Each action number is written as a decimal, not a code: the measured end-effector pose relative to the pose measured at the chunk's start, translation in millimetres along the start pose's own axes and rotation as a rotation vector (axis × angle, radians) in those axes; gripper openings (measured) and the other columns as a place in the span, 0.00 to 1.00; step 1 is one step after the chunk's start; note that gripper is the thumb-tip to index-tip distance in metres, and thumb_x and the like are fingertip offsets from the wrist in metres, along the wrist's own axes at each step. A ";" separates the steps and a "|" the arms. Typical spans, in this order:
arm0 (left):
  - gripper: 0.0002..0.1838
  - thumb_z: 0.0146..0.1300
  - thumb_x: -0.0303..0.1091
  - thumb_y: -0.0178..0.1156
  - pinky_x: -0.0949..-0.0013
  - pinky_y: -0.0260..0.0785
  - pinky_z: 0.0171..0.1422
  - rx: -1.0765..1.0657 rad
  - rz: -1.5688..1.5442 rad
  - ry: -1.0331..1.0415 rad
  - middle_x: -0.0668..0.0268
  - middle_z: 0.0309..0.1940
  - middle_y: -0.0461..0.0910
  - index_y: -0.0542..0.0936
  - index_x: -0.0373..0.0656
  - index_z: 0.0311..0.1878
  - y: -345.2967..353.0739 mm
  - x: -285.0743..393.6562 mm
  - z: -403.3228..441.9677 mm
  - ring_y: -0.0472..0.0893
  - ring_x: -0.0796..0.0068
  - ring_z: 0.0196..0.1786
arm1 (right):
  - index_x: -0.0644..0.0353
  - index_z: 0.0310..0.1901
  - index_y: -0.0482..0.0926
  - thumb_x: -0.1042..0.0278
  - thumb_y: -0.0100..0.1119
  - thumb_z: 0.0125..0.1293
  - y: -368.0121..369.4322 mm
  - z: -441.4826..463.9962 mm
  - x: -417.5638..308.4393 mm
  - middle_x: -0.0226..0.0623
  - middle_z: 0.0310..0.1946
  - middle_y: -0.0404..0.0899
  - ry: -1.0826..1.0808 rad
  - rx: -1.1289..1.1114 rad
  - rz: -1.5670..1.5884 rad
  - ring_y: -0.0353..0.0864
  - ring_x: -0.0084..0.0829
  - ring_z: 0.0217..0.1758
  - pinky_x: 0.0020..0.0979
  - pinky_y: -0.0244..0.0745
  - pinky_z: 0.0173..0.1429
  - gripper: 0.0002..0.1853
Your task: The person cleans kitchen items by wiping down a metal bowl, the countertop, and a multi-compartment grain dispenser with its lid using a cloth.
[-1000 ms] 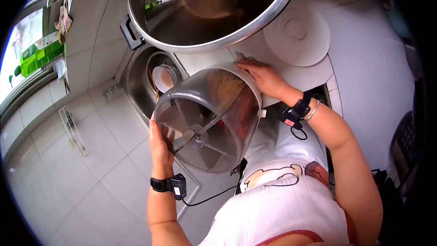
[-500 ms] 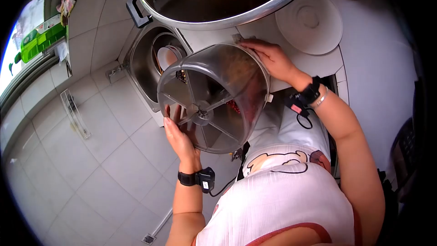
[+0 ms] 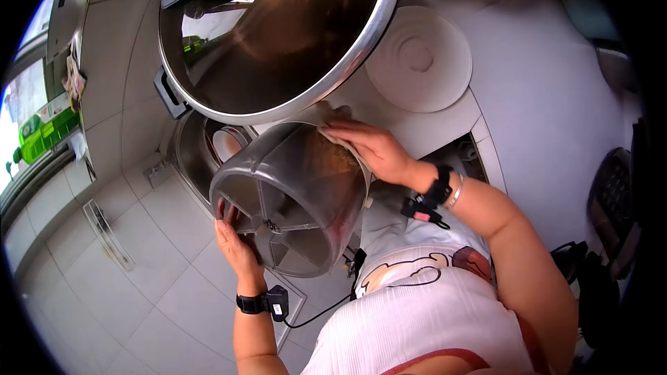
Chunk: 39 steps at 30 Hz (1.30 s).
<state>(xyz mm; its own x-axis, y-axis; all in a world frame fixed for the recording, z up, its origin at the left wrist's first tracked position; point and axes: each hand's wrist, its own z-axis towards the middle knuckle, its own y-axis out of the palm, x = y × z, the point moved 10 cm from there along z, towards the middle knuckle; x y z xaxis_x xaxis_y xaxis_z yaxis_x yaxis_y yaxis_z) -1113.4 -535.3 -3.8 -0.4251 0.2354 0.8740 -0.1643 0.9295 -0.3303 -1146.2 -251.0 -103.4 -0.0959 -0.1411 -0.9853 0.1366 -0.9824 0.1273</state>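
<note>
A clear plastic drum-shaped container (image 3: 306, 167), tilted on its side, shows a base divided by spokes into several wedge compartments around a hub. My left hand (image 3: 237, 250) grips its lower left rim, with fingers visible through the plastic. At the upper right rim, my right hand (image 3: 379, 153) presses a greyish cloth (image 3: 335, 112) against the outer wall, fingers stretched together over it. Much of the cloth is hidden under that hand.
Above the container is a large steel-rimmed pan (image 3: 292, 42) with a dark, reflective surface and side handle. A white round lid (image 3: 419, 59) lies on the counter. Behind the container, a sink (image 3: 186, 149) holds bowls. A green bottle (image 3: 48, 128) stands by the window.
The container and both hands have shifted left and down in view, along with the surroundings as the camera turned. My right hand still presses the cloth to the rim; my left keeps its hold.
</note>
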 end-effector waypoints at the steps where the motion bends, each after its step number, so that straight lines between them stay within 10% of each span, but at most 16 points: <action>1: 0.28 0.72 0.50 0.38 0.64 0.66 0.62 0.003 0.018 0.000 0.49 0.59 0.68 0.59 0.38 0.66 -0.7 1.1 0.1 0.70 0.62 0.61 | 0.60 0.56 0.73 0.80 0.46 0.63 1.0 11.1 8.8 0.46 0.57 0.73 0.001 0.012 0.003 0.71 0.42 0.61 0.33 0.66 0.63 0.19; 12: 0.27 0.73 0.48 0.38 0.66 0.63 0.63 -0.018 0.215 0.138 0.53 0.55 0.73 0.65 0.34 0.62 -2.9 14.2 20.8 0.72 0.66 0.59 | 0.64 0.55 0.73 0.83 0.46 0.59 -15.8 -62.8 34.3 0.50 0.53 0.74 0.211 0.108 -0.312 0.73 0.48 0.56 0.38 0.70 0.59 0.21; 26: 0.26 0.74 0.46 0.38 0.66 0.65 0.62 -0.039 0.191 0.149 0.52 0.54 0.74 0.65 0.34 0.62 3.1 20.8 26.2 0.74 0.66 0.56 | 0.65 0.49 0.76 0.73 0.48 0.57 -3.9 -13.6 32.9 0.39 0.57 0.70 -0.050 -0.095 -0.935 0.63 0.38 0.66 0.37 0.58 0.71 0.18; 35: 0.25 0.74 0.44 0.38 0.67 0.64 0.61 -0.061 0.180 0.176 0.53 0.53 0.76 0.66 0.32 0.61 2.0 19.3 28.3 0.75 0.65 0.55 | 0.64 0.43 0.79 0.77 0.52 0.53 -24.1 -103.1 1.0 0.36 0.47 0.76 -0.087 -0.339 -0.896 0.71 0.39 0.56 0.35 0.69 0.57 0.14; 39: 0.25 0.74 0.46 0.38 0.66 0.66 0.61 -0.086 0.178 0.177 0.51 0.53 0.74 0.66 0.35 0.62 3.8 17.7 28.4 0.74 0.66 0.56 | 0.59 0.46 0.77 0.82 0.51 0.50 -35.4 -88.2 25.5 0.42 0.48 0.75 0.399 -0.469 -0.262 0.73 0.42 0.54 0.37 0.70 0.56 0.19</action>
<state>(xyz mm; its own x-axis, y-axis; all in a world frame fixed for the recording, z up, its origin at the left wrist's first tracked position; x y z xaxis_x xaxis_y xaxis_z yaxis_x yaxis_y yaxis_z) -1146.8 -535.8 0.3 -0.2773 0.4360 0.8562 -0.0213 0.8881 -0.4591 -1066.6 -209.0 -143.1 0.1750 0.2397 -0.9550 0.5811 -0.8081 -0.0964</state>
